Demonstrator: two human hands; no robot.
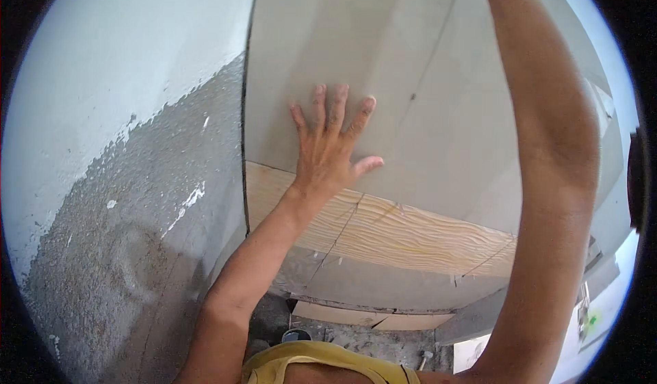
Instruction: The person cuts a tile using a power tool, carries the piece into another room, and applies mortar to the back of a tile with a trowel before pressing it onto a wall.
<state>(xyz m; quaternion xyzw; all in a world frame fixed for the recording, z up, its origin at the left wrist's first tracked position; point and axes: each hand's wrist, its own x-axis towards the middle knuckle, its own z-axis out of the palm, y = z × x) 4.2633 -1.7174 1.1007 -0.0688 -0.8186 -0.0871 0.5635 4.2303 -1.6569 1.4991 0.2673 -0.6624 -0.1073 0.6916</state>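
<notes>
My left hand [326, 148] lies flat with fingers spread against a large, smooth beige-grey wall tile [438, 148]. Nothing is between its fingers. On the right, my bent right arm [554, 179] reaches up past the same tiled surface. Its hand is beyond the top edge, so what it touches is hidden. Below the smooth tile runs a tan band with a wavy relief [404, 230], crossed by thin dark joint lines. A thin joint with a small dark spot on it runs down the smooth surface, right of my left hand.
At the left stands an adjoining wall with rough grey cement [171, 151] below white paint [137, 49]. Under the wavy band is a bare grey strip [383, 274]. Low down are pale flat pieces [410, 321], a dark bucket [295, 335] and a littered grey floor [383, 343].
</notes>
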